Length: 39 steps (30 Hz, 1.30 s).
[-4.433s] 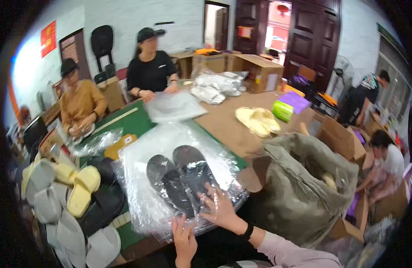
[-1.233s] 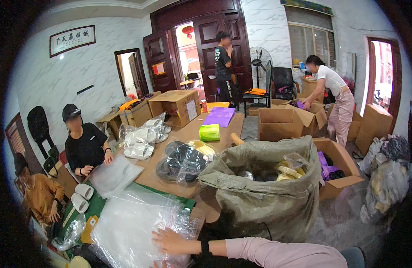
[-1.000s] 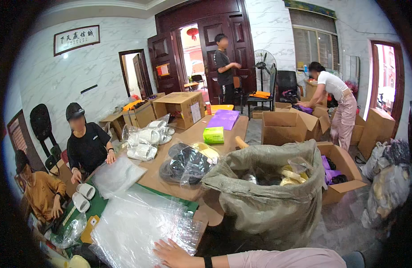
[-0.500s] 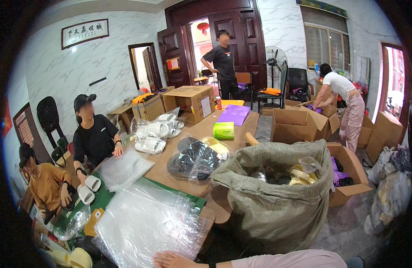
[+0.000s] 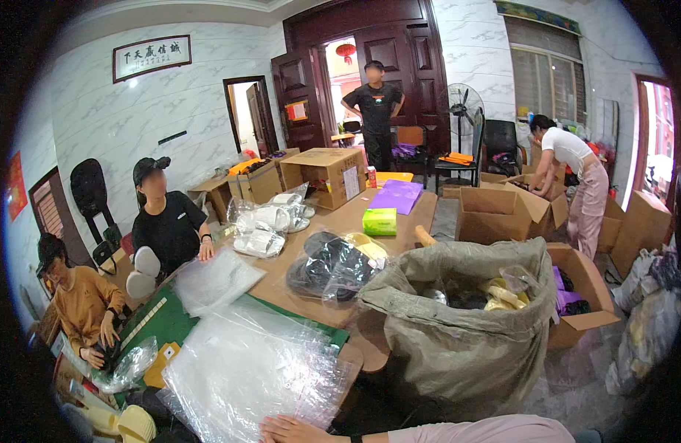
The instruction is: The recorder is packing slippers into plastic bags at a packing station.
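At the bottom edge of the view, one hand (image 5: 292, 430) of the person lies low and flat, fingers stretched toward the left, with a pink sleeve (image 5: 473, 431) trailing off to the right and a dark band at the wrist. Which hand it is cannot be told for sure; by the way the forearm comes in from the right it looks like the right one, and the other hand is out of view. It grasps nothing: the fingers are released and rest at the near edge of a stack of clear plastic bags (image 5: 244, 369), which spreads up and to the left of the hand over the table (image 5: 340, 225). Just beyond the hand to its upper right stands a large open grey-green sack (image 5: 458, 332) with yellow slippers showing inside. Farther ahead of the hand, past the clear bags, a bagged pair of dark slippers (image 5: 333, 266) lies on the wood, and a green box (image 5: 379, 221) sits beyond that. Well to the left of the hand, two seated people work at the table's far side.
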### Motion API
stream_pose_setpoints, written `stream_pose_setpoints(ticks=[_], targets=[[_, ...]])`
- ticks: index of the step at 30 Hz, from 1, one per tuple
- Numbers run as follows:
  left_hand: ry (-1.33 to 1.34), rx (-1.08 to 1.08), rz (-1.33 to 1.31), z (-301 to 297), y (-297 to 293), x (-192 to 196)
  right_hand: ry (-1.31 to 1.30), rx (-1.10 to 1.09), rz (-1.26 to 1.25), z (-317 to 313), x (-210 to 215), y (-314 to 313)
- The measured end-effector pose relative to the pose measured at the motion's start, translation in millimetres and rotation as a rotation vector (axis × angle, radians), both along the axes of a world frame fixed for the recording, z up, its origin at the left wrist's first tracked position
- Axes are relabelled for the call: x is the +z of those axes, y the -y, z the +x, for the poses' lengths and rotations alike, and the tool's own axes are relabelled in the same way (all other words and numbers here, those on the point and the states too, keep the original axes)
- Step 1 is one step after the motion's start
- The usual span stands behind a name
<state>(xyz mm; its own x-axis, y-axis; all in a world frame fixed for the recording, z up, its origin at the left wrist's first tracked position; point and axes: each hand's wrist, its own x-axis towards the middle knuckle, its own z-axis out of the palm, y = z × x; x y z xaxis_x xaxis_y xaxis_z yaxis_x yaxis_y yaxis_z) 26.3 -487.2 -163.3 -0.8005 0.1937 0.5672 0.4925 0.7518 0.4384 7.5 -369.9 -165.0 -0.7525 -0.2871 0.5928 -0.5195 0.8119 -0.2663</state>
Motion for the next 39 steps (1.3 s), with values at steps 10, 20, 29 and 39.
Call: stream_pose_setpoints(ticks=[10, 20, 29, 39], targets=[[0.042, -0.026, 0.0, -1.6, -1.9, -5.3, 0.097, 0.037, -0.031, 5.0, 6.3, 0.7], [0.067, -0.008, 0.07, 8.4, -3.3, 30.7, 0.181, 0.032, 0.08, 6.5, 15.6, -9.6], [0.058, 0.203, -0.116, 19.5, 49.5, 67.1, 0.155, -0.025, 0.143, 6.6, 28.2, 1.5], [-0.083, 0.5, -0.147, 2.4, 131.9, 115.4, 0.15, -0.028, 0.088, 7.1, 26.4, -0.3]])
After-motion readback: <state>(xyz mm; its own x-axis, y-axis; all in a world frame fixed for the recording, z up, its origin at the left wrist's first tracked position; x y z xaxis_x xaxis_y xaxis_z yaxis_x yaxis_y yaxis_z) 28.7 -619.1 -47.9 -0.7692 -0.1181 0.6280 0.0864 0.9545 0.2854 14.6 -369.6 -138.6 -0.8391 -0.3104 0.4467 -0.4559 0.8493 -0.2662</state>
